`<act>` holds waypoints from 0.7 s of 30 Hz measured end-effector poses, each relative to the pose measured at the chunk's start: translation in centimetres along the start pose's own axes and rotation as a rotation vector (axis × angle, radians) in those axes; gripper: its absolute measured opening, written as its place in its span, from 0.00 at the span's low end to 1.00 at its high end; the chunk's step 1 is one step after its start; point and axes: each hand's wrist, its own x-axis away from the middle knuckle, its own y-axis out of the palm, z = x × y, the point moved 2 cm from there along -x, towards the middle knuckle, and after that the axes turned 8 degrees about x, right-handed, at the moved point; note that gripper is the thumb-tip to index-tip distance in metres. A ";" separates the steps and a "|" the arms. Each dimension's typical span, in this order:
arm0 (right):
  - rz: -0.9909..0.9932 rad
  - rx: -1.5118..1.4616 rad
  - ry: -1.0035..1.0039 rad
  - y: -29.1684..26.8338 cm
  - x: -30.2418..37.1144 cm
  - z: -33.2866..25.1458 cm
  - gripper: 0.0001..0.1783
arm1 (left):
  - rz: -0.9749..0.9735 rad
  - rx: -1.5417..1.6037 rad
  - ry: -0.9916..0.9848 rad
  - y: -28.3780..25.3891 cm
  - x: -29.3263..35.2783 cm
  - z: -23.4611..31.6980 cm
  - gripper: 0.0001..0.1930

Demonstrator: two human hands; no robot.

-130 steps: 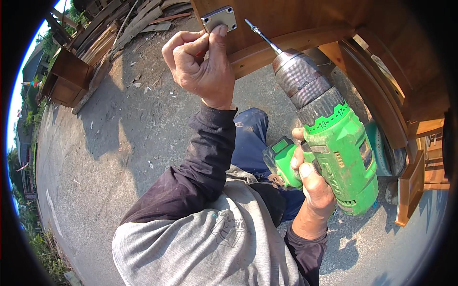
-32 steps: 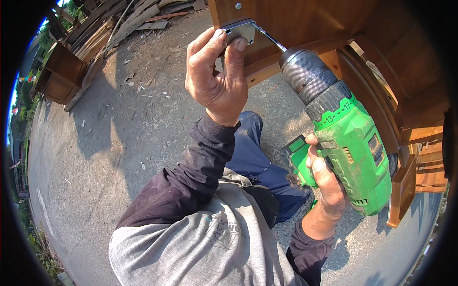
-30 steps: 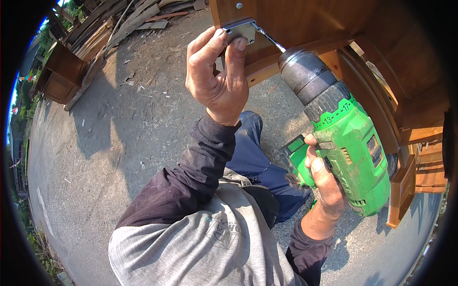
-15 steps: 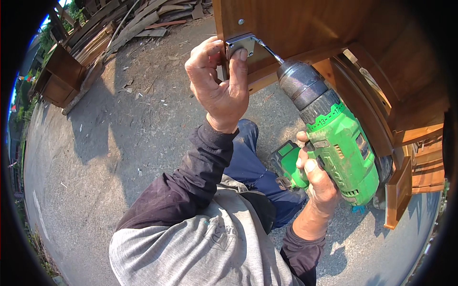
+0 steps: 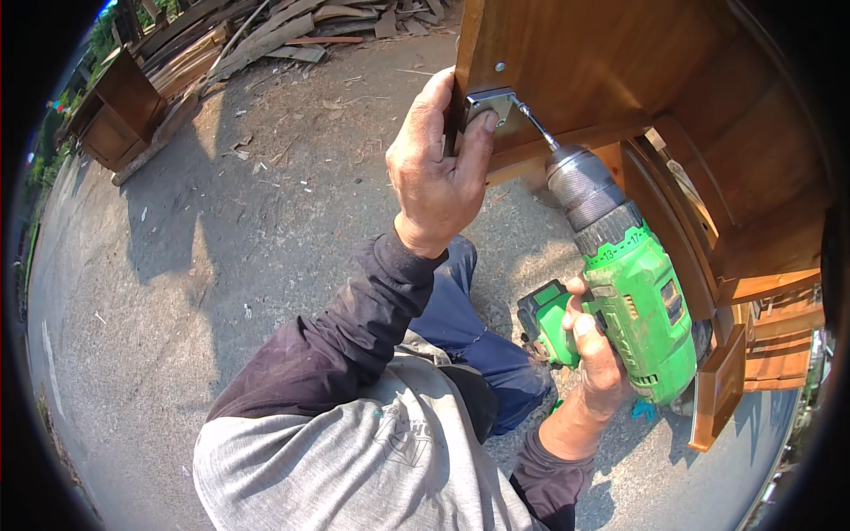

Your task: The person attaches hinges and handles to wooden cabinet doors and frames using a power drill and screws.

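Observation:
My left hand is closed at the edge of a brown varnished wooden panel. Its thumb presses a small silver metal plate flat against the wood, while the fingers curl behind the edge and are partly hidden. A green cordless drill is gripped by its handle in my right hand. From its dark chuck a long driver bit reaches up to the plate's right corner. Any screw at the tip is too small to make out. Above the plate, a round metal screw head shows in the panel.
More wooden furniture parts stand at the right, beyond the drill. A small brown cabinet sits at the far left beside a heap of scrap boards. Below lies grey concrete ground with scattered wood chips.
The panel, the plate, both hands and the drill now appear farther right and slightly lower, as the view has shifted. The bit's tip stays at the plate's corner and both grips are unchanged.

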 end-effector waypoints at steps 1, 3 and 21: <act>0.024 0.055 -0.018 0.0 0.0 -0.1 0.09 | 0.000 -0.051 0.027 0.1 0.0 -0.1 0.24; 0.040 0.149 -0.067 0.2 0.1 -0.5 0.09 | -0.036 -0.046 -0.009 0.1 -0.1 0.7 0.22; -0.120 0.487 -0.332 -0.3 0.1 0.2 0.23 | -0.039 -0.066 0.000 -0.4 -0.9 1.3 0.22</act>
